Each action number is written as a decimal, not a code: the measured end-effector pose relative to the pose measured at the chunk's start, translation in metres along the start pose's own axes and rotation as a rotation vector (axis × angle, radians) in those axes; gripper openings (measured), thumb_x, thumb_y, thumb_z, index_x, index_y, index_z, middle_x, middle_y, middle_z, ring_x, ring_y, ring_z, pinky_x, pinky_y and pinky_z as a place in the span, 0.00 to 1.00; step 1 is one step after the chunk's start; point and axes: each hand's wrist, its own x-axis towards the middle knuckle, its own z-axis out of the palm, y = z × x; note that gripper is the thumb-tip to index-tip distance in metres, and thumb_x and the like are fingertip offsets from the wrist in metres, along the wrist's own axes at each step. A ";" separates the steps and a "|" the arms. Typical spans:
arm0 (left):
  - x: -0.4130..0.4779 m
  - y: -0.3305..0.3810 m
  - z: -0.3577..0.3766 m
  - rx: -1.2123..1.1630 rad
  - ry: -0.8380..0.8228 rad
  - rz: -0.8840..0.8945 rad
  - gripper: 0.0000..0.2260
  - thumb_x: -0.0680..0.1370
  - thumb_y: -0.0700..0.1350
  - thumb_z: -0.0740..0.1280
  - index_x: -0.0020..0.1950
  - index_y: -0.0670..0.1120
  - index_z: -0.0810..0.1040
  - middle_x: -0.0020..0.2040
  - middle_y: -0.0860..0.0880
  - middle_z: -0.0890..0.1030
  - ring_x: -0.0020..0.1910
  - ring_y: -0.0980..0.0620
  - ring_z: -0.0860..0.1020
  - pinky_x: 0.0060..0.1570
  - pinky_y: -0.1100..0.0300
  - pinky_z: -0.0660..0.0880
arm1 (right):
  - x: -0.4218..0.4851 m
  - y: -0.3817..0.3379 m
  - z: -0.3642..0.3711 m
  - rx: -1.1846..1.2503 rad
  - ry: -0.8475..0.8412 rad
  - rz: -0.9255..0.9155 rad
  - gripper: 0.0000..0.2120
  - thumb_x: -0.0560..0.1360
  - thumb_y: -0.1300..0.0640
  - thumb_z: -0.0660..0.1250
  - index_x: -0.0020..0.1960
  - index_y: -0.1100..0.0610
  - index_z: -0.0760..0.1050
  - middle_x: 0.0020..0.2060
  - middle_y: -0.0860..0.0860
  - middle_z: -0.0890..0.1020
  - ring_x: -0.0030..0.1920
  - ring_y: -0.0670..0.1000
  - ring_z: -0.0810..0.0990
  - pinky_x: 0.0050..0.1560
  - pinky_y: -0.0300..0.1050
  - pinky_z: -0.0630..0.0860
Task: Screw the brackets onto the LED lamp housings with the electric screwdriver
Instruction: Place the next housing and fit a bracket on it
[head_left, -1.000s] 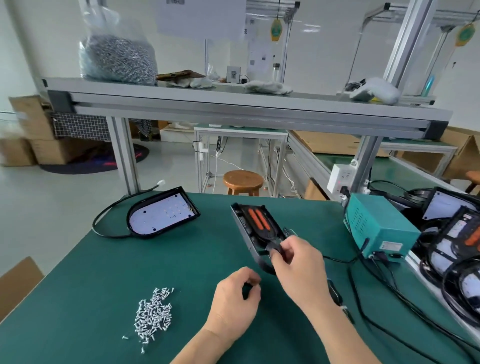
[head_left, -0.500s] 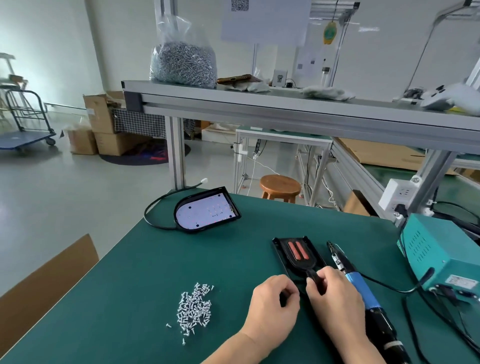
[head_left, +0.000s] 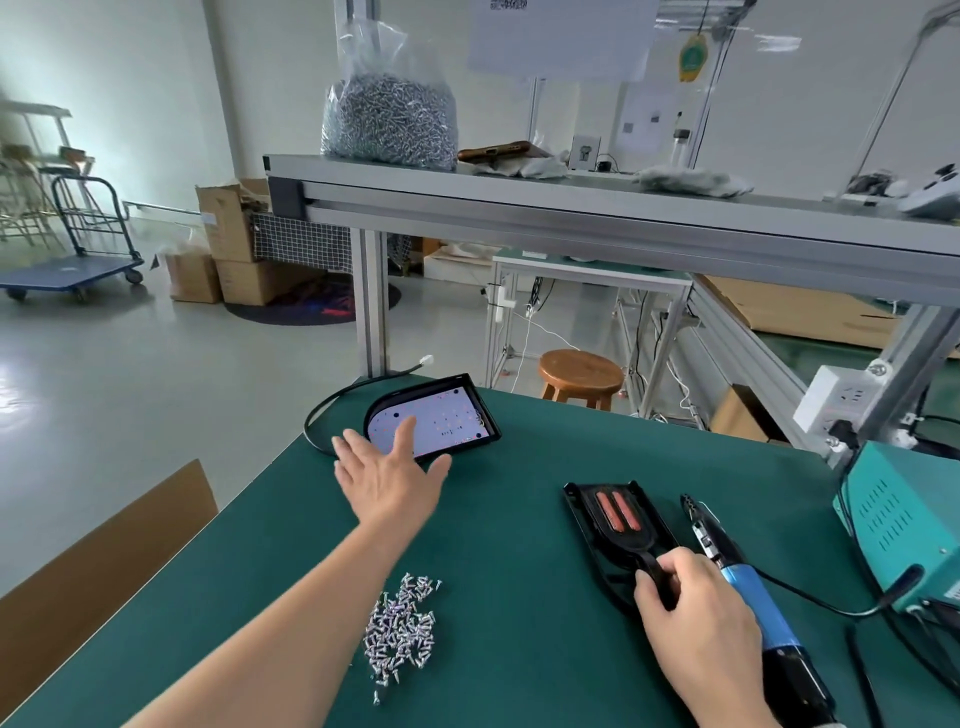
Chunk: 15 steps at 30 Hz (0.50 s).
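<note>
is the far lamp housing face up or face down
Face up: the far lamp housing lies flat, its white LED board showing inside the black rim.

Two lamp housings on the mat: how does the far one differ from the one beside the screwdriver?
The far housing lies face up, its white LED board showing; the near housing lies back up, showing two orange strips. The open left hand reaches over the far housing; the right hand grips the bracket at the near housing's narrow end. Both are black, the same rounded shape, flat on the green mat.
</note>
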 end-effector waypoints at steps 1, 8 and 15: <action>0.008 -0.006 0.000 0.060 -0.026 -0.005 0.33 0.77 0.71 0.56 0.79 0.64 0.52 0.81 0.34 0.44 0.80 0.36 0.39 0.79 0.44 0.43 | 0.000 0.000 0.000 0.000 0.000 -0.002 0.08 0.76 0.50 0.72 0.45 0.49 0.72 0.39 0.42 0.73 0.38 0.54 0.75 0.41 0.49 0.69; 0.033 -0.035 0.005 0.263 -0.017 0.035 0.32 0.77 0.72 0.55 0.77 0.60 0.59 0.73 0.44 0.68 0.78 0.39 0.56 0.76 0.40 0.45 | 0.001 -0.001 0.000 0.018 0.008 -0.030 0.09 0.76 0.51 0.72 0.45 0.50 0.72 0.38 0.42 0.74 0.36 0.50 0.74 0.40 0.48 0.67; 0.030 -0.026 0.004 0.138 0.067 0.051 0.18 0.79 0.55 0.66 0.64 0.49 0.69 0.58 0.47 0.76 0.64 0.43 0.69 0.68 0.49 0.59 | 0.001 0.002 0.002 0.043 0.041 -0.066 0.08 0.76 0.54 0.73 0.45 0.55 0.75 0.38 0.45 0.75 0.35 0.53 0.74 0.39 0.48 0.67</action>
